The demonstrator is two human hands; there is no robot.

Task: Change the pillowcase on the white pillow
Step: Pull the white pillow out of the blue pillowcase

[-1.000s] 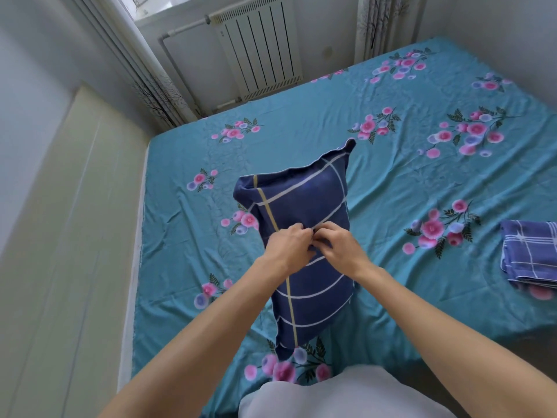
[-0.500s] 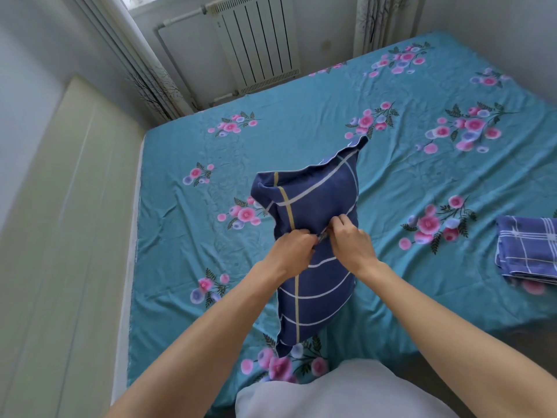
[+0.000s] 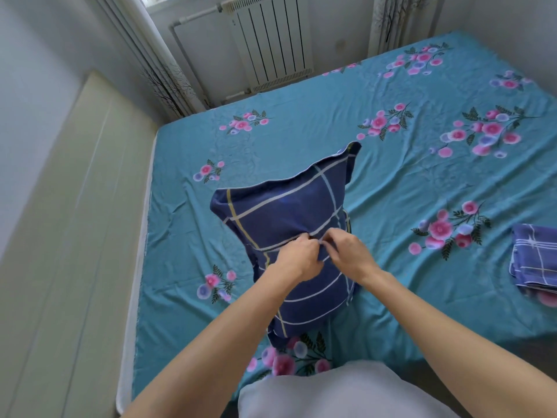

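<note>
A pillow in a dark blue checked pillowcase [image 3: 289,236] is being held on end on a bed, its lower corner resting on the teal flowered bedsheet [image 3: 391,182] close to the near edge. The pillow itself is not being shown; it is hidden wholly inside the cover.

Both hands are being worked at the middle of the cover, touching one another. The left hand [image 3: 297,256] is being kept curled, its fingers [image 3: 304,238] pinching a fold of the blue cloth. The fingers [image 3: 331,236] of the right hand [image 3: 349,251] are being pinched on the same seam, just beside. An opening or fastening is probably being handled there, though none can be made out.

A second folded blue checked cover [image 3: 535,260] is lying well apart at the right edge of the bed.

The risks are being judged as follows. The pillow is being steadied only by two small pinches, so it could topple or slide off the near edge if one pinch is loosened. Cloth being tugged sideways at the seam could be strained or a fastening jammed. If the cover is being dragged off unevenly, the filling could bunch inside.
</note>
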